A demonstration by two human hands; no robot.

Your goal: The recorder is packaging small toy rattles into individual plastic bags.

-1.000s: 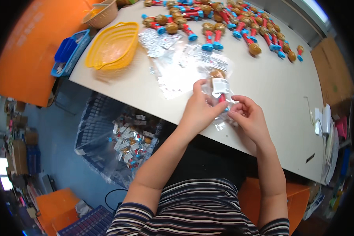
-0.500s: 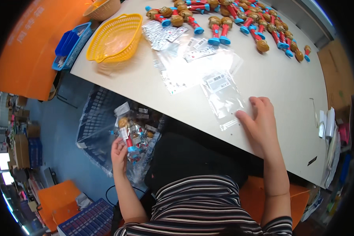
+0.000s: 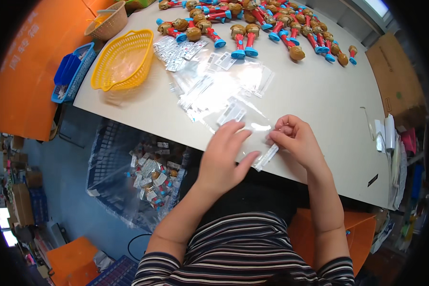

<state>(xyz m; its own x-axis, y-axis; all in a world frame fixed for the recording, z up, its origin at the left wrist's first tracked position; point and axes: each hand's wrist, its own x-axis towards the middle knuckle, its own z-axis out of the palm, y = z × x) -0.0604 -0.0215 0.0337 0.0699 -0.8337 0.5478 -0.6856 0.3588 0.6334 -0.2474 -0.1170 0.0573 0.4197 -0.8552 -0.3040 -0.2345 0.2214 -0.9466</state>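
Note:
My left hand [image 3: 224, 155] lies flat with spread fingers on a clear plastic bag [image 3: 252, 131] at the near edge of the white table [image 3: 329, 100]. At the bag's right end, my right hand [image 3: 295, 140] pinches the plastic between thumb and fingers. More clear bags with white labels [image 3: 209, 81] are spread just beyond. A row of red-and-blue toys with brown heads [image 3: 252, 24] lies along the far side of the table.
A yellow basket [image 3: 124, 59], a tan basket [image 3: 107, 24] and a blue tray [image 3: 71, 71] sit at the table's left end. A blue crate [image 3: 143, 176] holding several bagged toys stands on the floor to my left. Papers [image 3: 391, 143] lie at the right.
My left hand dropped a bagged toy into the floor crate and came back up onto the table. Both hands now rest on a fresh empty bag.

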